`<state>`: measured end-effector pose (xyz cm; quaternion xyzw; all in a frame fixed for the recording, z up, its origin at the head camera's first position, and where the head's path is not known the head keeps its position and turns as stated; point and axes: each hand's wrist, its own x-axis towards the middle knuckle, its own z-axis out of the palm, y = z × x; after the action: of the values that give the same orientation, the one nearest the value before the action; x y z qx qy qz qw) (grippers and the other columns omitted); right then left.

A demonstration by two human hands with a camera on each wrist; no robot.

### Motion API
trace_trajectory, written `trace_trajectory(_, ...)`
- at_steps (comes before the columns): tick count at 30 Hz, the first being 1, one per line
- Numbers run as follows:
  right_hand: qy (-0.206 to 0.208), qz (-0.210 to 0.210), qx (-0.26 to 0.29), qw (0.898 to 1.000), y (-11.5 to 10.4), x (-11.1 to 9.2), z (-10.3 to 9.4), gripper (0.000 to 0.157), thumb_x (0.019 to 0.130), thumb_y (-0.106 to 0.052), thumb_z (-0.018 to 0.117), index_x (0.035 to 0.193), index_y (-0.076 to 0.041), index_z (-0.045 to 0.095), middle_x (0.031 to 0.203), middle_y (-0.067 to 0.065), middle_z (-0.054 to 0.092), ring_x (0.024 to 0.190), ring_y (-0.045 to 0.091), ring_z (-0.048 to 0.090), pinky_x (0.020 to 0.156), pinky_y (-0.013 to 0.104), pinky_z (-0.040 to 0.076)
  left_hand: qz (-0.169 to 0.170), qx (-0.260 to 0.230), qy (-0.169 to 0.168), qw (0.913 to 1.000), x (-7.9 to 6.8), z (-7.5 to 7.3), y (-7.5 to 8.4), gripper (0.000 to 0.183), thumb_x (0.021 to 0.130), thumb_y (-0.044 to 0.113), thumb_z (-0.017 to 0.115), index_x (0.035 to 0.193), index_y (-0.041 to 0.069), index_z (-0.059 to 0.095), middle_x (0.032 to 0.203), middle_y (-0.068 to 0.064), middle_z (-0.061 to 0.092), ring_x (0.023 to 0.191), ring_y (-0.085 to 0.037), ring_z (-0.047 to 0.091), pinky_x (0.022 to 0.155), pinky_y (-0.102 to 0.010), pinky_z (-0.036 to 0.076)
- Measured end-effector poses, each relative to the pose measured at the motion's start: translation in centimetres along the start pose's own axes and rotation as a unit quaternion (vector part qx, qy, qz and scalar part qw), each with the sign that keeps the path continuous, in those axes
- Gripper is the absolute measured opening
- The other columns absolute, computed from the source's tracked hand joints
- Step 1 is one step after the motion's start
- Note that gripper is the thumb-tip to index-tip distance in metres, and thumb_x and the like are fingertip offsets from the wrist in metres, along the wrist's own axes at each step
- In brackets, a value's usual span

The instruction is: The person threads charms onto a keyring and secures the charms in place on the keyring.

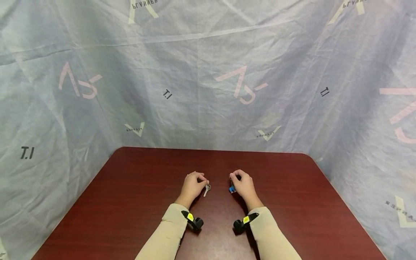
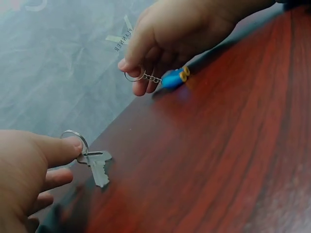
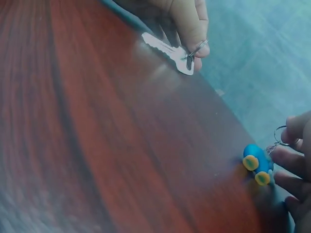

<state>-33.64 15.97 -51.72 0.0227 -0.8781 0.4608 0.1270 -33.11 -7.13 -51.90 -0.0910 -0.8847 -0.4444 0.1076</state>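
Between thumb and finger, my left hand (image 1: pixel 193 185) pinches a metal ring (image 2: pixel 75 137) from which a silver key (image 1: pixel 206 189) hangs. The key (image 2: pixel 99 166) points downward, just above the table in the head view. Across a short gap, my right hand (image 1: pixel 243 184) pinches the split ring (image 2: pixel 134 75) of a keychain. A small chain (image 2: pixel 152 78) links that ring to a blue figure (image 1: pixel 232 189) with yellow-orange round ends. In the right wrist view the figure (image 3: pixel 258 163) dangles beside the fingers. The two hands are apart, and so are the key and the keychain.
Both hands are over a dark red wood-grain table (image 1: pixel 136 202). A grey printed cloth (image 1: pixel 195 72) hangs behind the table and along its sides. Black wrist cameras (image 1: pixel 195 222) are strapped over the beige sleeves (image 1: pixel 169 231).
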Motion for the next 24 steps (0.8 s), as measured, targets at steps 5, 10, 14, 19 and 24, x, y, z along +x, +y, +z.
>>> trace_trajectory(5,0.000,0.026,0.076,0.997,-0.1,0.1,0.1,0.016,0.100,-0.022,0.066,0.093,-0.008,0.070,0.088,0.006,0.067,0.068,0.018,0.054,0.062,0.031,0.047,-0.022,-0.031,-0.004,0.9993,0.2,0.0,0.3,0.005,0.091,0.018,0.077,0.089,0.015,0.073,0.107,-0.001,0.075,0.103,-0.025,0.069,0.090,-0.044,0.054)
trace_trajectory(10,-0.015,0.054,0.182,0.982,-0.5,0.2,0.0,0.019,0.101,-0.019,0.063,0.100,-0.002,0.072,0.107,0.012,0.074,0.086,0.015,0.061,0.070,0.026,0.048,-0.014,-0.055,-0.008,0.9984,0.4,-0.4,0.7,0.006,0.090,0.018,0.078,0.088,0.017,0.073,0.096,0.005,0.076,0.086,-0.015,0.069,0.077,-0.035,0.055)
trace_trajectory(14,-0.031,0.064,0.240,0.968,-0.8,0.4,-0.2,0.023,0.103,-0.019,0.061,0.103,0.001,0.071,0.112,0.014,0.074,0.097,0.018,0.063,0.076,0.027,0.049,-0.010,-0.072,-0.008,0.9973,0.5,-0.7,1.0,0.008,0.089,0.017,0.079,0.085,0.018,0.072,0.092,0.006,0.075,0.085,-0.014,0.068,0.077,-0.034,0.054)
trace_trajectory(19,-0.043,0.062,0.312,0.947,-1.4,0.5,-0.5,0.027,0.104,-0.015,0.057,0.107,0.010,0.066,0.113,0.020,0.072,0.112,0.032,0.063,0.099,0.039,0.048,-0.012,-0.101,-0.015,0.9947,0.6,-1.1,1.5,0.008,0.089,0.016,0.078,0.084,0.015,0.072,0.093,0.004,0.076,0.087,-0.016,0.068,0.077,-0.035,0.053)
trace_trajectory(24,-0.059,0.061,0.386,0.918,-2.1,0.5,-0.6,0.024,0.104,-0.012,0.052,0.103,0.006,0.068,0.109,0.013,0.074,0.115,0.028,0.065,0.101,0.029,0.048,-0.035,-0.154,-0.034,0.9868,0.7,-1.5,2.1,0.009,0.090,0.015,0.078,0.085,0.011,0.071,0.092,0.000,0.077,0.084,-0.018,0.070,0.073,-0.032,0.054)
